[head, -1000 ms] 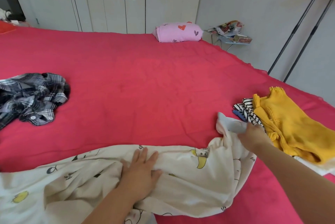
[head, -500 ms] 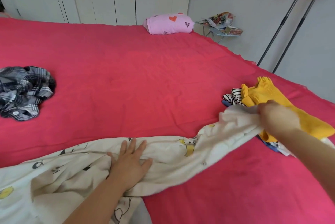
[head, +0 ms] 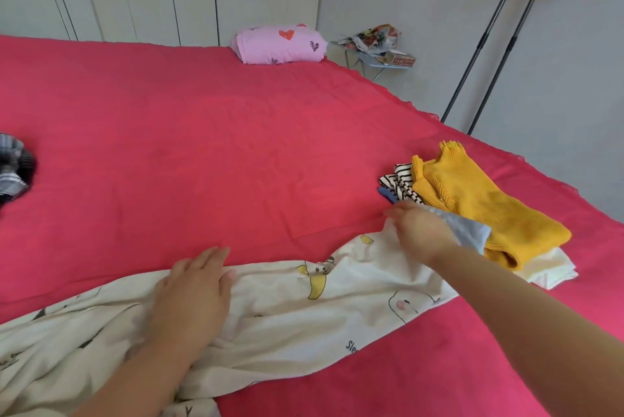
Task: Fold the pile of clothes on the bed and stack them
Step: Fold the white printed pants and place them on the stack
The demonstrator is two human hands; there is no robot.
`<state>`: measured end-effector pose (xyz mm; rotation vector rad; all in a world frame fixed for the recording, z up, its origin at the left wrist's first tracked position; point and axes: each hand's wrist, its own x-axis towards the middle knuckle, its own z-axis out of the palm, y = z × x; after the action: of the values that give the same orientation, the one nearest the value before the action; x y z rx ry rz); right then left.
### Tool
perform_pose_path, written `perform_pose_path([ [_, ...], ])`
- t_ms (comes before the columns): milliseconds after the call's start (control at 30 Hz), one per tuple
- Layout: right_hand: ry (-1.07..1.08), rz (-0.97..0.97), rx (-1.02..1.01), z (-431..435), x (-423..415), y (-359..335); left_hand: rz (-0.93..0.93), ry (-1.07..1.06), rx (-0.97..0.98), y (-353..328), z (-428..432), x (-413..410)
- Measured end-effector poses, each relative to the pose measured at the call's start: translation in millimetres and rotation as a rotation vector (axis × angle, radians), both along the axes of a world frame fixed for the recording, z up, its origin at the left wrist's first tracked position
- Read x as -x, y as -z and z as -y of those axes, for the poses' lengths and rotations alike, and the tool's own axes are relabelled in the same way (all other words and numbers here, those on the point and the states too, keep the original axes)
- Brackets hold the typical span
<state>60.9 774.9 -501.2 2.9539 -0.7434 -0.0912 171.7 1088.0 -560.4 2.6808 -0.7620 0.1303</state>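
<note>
- At the left edge of the frame a crumpled plaid shirt (head: 13,167) is being left unfolded on the red bed (head: 236,146), well apart from both hands.
- In the lower left the left hand (head: 192,295) is being laid flat, fingers straight, on the cream garment (head: 304,308). Nothing is being grasped by it, and the cloth is only being pressed down.
- The cream garment is being stretched across the lower part of the frame, with its long axis running from the lower left corner up towards the right of centre. That line, from pressed middle to lifted end, is judged to be what the coming fold turns on.
- At the top centre a pink pillow (head: 280,43) is being kept at the far edge of the bed, with a cluttered stool (head: 378,48) just beyond. Both are well out of the way.
- Right of centre the garment's end, where a pale blue part is showing, is being pinched and lifted by the right hand (head: 418,231), the nearer hand to that end.
- Just beside that hand, a yellow sweater (head: 489,207) is being kept on top of a striped top (head: 398,180) in the stack. It is judged the one thing that could be snagged by the end.
- At the upper right two dark poles (head: 489,35) are being kept against the wall, off the bed.
</note>
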Motion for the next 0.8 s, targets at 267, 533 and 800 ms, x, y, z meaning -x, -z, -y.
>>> perform_pose_path([
  [267,0.184,-0.208,0.048,10,-21,14,-0.203,0.099,-0.202,1,23,-34],
  [533,0.397,0.212,-0.003,24,-9,5,-0.149,-0.196,0.216,8,24,-38],
  [800,0.03,0.145,0.003,-47,13,24,-0.219,0.236,-0.058,0,16,18],
])
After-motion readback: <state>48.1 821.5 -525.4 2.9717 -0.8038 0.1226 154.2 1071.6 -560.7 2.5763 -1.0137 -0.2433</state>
